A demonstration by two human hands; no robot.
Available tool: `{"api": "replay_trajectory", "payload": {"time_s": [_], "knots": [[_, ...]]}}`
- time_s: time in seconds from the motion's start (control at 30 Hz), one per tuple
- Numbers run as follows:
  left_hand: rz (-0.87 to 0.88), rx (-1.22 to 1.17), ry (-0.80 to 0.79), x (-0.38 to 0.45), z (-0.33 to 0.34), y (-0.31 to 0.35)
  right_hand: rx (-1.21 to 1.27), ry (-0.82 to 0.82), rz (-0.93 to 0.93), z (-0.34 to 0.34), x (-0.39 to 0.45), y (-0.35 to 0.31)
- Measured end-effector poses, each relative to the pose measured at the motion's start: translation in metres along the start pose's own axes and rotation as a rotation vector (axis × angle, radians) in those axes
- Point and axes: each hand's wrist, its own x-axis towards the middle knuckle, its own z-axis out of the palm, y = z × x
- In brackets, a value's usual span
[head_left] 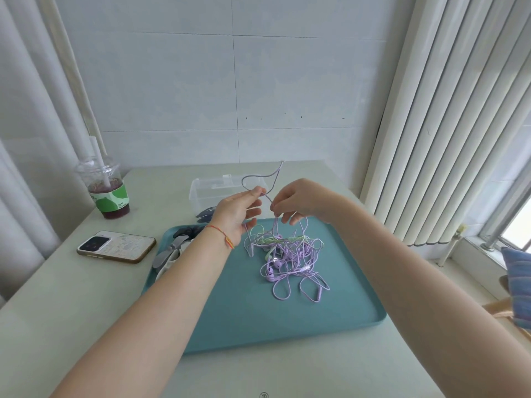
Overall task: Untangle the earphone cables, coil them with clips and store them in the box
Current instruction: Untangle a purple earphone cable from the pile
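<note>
A tangle of purple and pale green earphone cables (287, 254) lies on a teal tray (244, 311). Above it, my left hand (238, 214) pinches a purple cable strand between thumb and fingertips, and a loop of that strand (260, 178) arches up over both hands. My right hand (298, 201) pinches the same strand a little lower, where it runs down into the tangle. A clear plastic box (205, 193) stands open behind the tray, partly hidden by my left hand. Several grey and white clips (172, 254) lie at the tray's left edge.
A phone (116, 246) lies face down left of the tray. A plastic cup with a dark drink (107, 193) stands at the back left. Vertical blinds (445, 124) hang on the right, a tiled wall behind. A blue cushion (517, 285) sits at the far right.
</note>
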Motion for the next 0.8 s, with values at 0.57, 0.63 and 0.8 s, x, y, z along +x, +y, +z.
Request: {"api": "replay_trajectory", "payload": {"time_s": [0.57, 0.63, 0.8], "knots": [[0.063, 0.301, -0.073, -0.007, 0.002, -0.006, 0.338, 0.24, -0.052, 0.003, 0.001, -0.004], [0.016, 0.247, -0.066, -0.005, 0.0, -0.007, 0.428, 0.299, -0.048, 0.003, 0.003, -0.004], [-0.05, 0.321, 0.032, 0.003, -0.016, -0.019, 0.541, 0.48, -0.043, -0.008, 0.004, -0.01]]}}
